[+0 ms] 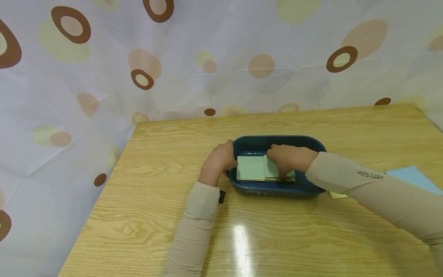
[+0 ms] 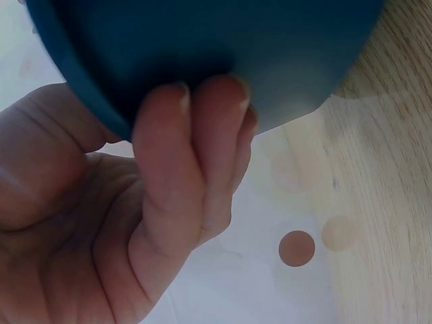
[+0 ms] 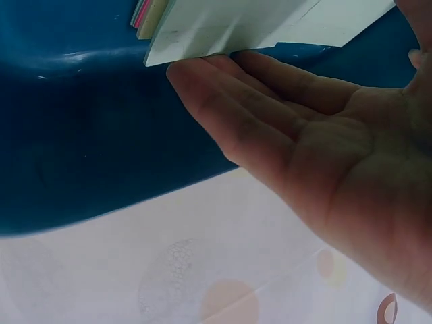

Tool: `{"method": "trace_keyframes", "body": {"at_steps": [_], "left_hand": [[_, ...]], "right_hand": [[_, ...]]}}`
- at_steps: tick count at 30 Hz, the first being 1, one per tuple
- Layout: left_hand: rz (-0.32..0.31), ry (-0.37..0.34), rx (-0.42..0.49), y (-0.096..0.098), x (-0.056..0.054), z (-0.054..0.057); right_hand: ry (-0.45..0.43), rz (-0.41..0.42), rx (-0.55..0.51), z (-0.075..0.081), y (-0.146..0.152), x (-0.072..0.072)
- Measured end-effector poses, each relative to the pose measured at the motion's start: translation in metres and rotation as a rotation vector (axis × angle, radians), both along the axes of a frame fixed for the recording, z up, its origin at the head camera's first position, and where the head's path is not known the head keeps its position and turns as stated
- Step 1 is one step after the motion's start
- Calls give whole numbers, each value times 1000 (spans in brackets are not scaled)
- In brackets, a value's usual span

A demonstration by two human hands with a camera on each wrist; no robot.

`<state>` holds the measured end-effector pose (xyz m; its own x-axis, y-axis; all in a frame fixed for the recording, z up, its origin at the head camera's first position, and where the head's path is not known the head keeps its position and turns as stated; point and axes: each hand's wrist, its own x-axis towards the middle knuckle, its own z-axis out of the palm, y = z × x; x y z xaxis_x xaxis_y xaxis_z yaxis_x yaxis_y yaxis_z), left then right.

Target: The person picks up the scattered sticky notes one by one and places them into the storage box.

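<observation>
A dark blue oval plastic basin (image 1: 277, 191) stands on the wooden table. My left hand (image 1: 219, 157) grips its left end; in the left wrist view the fingers (image 2: 169, 162) lie against the outer wall and the thumb goes over the rim. Inside the basin are two stacks of pale green square paper side by side, the left stack (image 1: 250, 168) lying flat. My right hand (image 1: 290, 158) reaches in and holds the right paper stack (image 1: 271, 167) across, fingers at the far edge and thumb at the near edge. In the right wrist view its fingertips touch the pale green paper (image 3: 223, 30).
Right of the basin, a yellow paper (image 1: 337, 195) and a light blue sheet (image 1: 415, 179) lie partly under the right forearm, with a thin red edge showing. Pink and yellowish layers (image 3: 152, 19) show beside the green paper. A patterned cloth (image 1: 221, 57) hangs behind the table (image 1: 166, 161).
</observation>
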<state>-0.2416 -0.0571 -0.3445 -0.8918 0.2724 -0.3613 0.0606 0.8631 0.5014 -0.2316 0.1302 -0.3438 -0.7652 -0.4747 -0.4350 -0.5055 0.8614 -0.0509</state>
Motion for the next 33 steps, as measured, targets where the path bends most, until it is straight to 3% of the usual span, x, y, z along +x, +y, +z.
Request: {"method": "trace_keyframes", "body": {"at_steps": [14, 24, 33], "left_hand": [[-5, 7, -13, 1, 1, 1], [2, 8, -6, 0, 0, 1], [2, -6, -8, 1, -2, 0]], "right_hand": [[-35, -15, -2, -2, -3, 1], [29, 15, 27, -4, -5, 2], [32, 5, 37, -4, -2, 2]]}}
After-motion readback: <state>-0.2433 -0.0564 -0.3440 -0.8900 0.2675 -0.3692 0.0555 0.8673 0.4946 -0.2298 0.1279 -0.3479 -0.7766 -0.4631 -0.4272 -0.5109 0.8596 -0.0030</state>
